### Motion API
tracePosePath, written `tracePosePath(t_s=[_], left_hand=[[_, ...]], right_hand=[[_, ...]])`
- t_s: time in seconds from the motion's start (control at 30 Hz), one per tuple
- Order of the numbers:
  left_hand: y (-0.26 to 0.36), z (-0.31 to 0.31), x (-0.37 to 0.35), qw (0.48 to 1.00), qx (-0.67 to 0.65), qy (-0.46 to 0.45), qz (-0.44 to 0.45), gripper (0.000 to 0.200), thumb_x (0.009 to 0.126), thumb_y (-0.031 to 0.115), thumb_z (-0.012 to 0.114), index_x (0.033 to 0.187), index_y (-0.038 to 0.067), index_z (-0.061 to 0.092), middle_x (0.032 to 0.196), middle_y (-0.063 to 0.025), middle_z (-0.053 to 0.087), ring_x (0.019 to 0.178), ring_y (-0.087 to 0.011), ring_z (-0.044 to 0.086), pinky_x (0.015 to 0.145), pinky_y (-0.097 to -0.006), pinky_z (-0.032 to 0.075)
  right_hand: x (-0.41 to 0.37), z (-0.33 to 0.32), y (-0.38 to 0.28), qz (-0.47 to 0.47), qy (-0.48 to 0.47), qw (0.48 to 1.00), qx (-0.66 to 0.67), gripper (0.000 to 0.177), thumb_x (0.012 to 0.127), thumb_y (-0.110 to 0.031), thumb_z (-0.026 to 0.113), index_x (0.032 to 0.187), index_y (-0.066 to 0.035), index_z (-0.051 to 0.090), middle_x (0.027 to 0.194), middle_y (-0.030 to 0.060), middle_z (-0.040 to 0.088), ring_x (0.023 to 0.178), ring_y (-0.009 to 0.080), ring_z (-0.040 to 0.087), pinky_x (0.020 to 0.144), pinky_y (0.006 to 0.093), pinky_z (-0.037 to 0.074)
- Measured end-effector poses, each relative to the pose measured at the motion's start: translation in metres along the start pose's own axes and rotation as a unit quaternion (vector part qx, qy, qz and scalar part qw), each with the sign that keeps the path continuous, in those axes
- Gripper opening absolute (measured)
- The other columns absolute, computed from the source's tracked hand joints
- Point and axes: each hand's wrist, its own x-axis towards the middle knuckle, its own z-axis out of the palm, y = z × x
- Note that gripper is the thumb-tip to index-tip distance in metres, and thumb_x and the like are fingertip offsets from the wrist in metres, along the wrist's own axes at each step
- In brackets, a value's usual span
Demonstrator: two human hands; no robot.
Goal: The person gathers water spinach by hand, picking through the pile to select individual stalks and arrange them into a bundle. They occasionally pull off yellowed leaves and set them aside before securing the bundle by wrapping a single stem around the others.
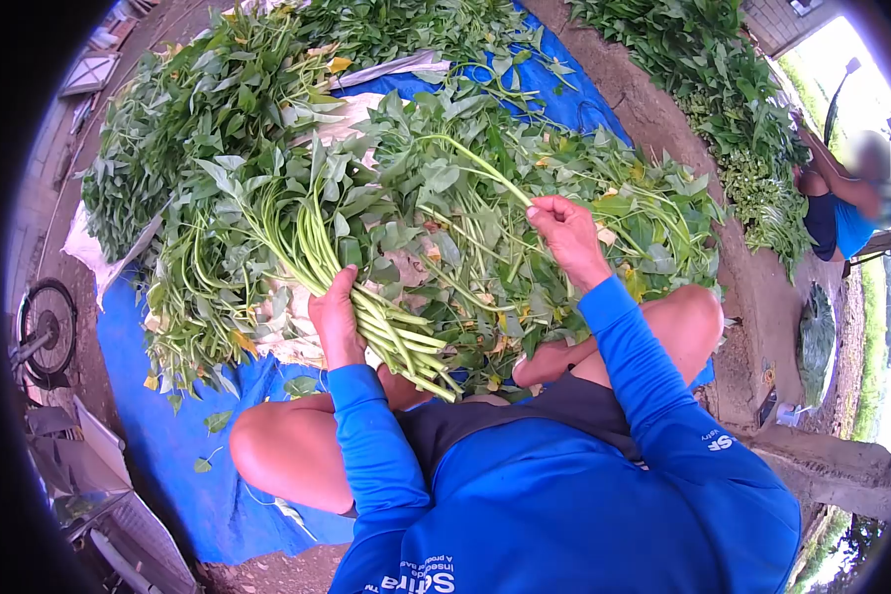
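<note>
My left hand is wrapped round a thick bunch of water spinach stems. Their cut ends point toward my lap and their leaves spread away to the upper left. Between the thumb and fingertips of my right hand is the end of a single long water spinach stem. That stem slants up and left, its far end among the leaves. Below and between both hands lies a loose heap of water spinach, with some yellowed leaves in it.
A large leafy pile rises at the left on a blue tarp. More greens lie along the concrete at the upper right. Another person sits at the far right. A wheel stands at the left edge.
</note>
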Motion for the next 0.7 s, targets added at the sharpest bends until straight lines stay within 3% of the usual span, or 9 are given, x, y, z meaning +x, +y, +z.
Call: tracePosePath(t_s=[0.17,0.2,0.3,0.37,0.43,0.5,0.6,0.7], left_hand=[[-0.01,0.03,-0.013,0.998,-0.02,-0.054,-0.033,0.025,0.089,0.01,0.081,0.107,-0.005,0.07,0.088,-0.0084,0.073,0.068,-0.019,0.069,0.064,-0.0339,0.058],[-0.013,0.035,-0.016,0.997,-0.017,-0.068,-0.034,0.028,0.089,0.009,0.081,0.111,-0.005,0.07,0.091,-0.009,0.073,0.069,-0.0189,0.069,0.064,-0.0343,0.059],[-0.044,0.044,-0.01,0.993,-0.037,-0.108,-0.04,0.031,0.091,0.01,0.08,0.115,-0.005,0.066,0.09,-0.0092,0.071,0.071,-0.0198,0.071,0.064,-0.0342,0.061],[-0.06,0.054,-0.014,0.988,-0.062,-0.126,-0.062,0.03,0.092,0.011,0.079,0.115,-0.003,0.065,0.09,-0.0097,0.071,0.069,-0.0198,0.071,0.062,-0.0351,0.061],[-0.078,0.059,-0.016,0.982,-0.078,-0.15,-0.09,0.043,0.091,0.01,0.081,0.128,-0.003,0.063,0.106,-0.0094,0.074,0.083,-0.0202,0.072,0.073,-0.0347,0.063],[-0.12,0.05,-0.003,0.969,-0.096,-0.173,-0.149,0.042,0.093,0.016,0.082,0.127,-0.001,0.064,0.102,-0.008,0.074,0.081,-0.02,0.072,0.071,-0.0352,0.063],[-0.152,0.041,-0.007,0.957,-0.125,-0.179,-0.191,0.033,0.097,0.028,0.08,0.116,0.004,0.067,0.093,-0.0063,0.072,0.077,-0.0211,0.072,0.069,-0.0374,0.064],[-0.18,0.019,-0.005,0.922,-0.134,-0.217,-0.292,0.033,0.099,0.031,0.079,0.117,0.006,0.067,0.096,-0.0069,0.073,0.08,-0.0219,0.073,0.073,-0.0391,0.065]], right_hand=[[-0.023,0.0,-0.019,-0.23,0.145,0.959,-0.083,0.022,0.097,-0.011,0.074,0.115,0.002,0.076,0.087,0.0046,0.066,0.075,0.0139,0.06,0.071,0.0315,0.05],[-0.029,0.002,-0.031,-0.25,0.156,0.948,-0.12,0.023,0.095,-0.01,0.073,0.114,0.002,0.076,0.086,0.0114,0.065,0.076,0.0222,0.063,0.073,0.0352,0.051],[-0.031,0.013,-0.029,-0.317,0.172,0.911,-0.197,0.023,0.095,-0.011,0.071,0.114,0.002,0.076,0.088,0.0154,0.066,0.08,0.0309,0.065,0.078,0.0402,0.052],[-0.042,0.03,-0.024,-0.285,0.135,0.928,-0.196,0.023,0.096,-0.012,0.07,0.113,0.001,0.077,0.092,0.0185,0.069,0.086,0.036,0.067,0.081,0.0434,0.053],[-0.054,0.05,0.001,-0.24,0.071,0.951,-0.179,0.023,0.095,-0.013,0.07,0.111,0.001,0.077,0.093,0.0192,0.07,0.088,0.0363,0.068,0.081,0.0436,0.053],[-0.07,0.071,0.047,-0.106,-0.054,0.982,-0.145,0.028,0.096,-0.019,0.07,0.115,0.0,0.077,0.104,0.0212,0.075,0.095,0.0355,0.073,0.087,0.0418,0.055],[-0.078,0.085,0.096,-0.044,-0.106,0.976,-0.183,0.03,0.097,-0.024,0.07,0.116,-0.001,0.078,0.103,0.0213,0.078,0.094,0.0325,0.075,0.088,0.0394,0.056],[-0.082,0.087,0.118,0.053,-0.146,0.972,-0.178,0.031,0.097,-0.025,0.071,0.114,-0.001,0.079,0.099,0.0206,0.078,0.09,0.0314,0.076,0.087,0.0393,0.057]])
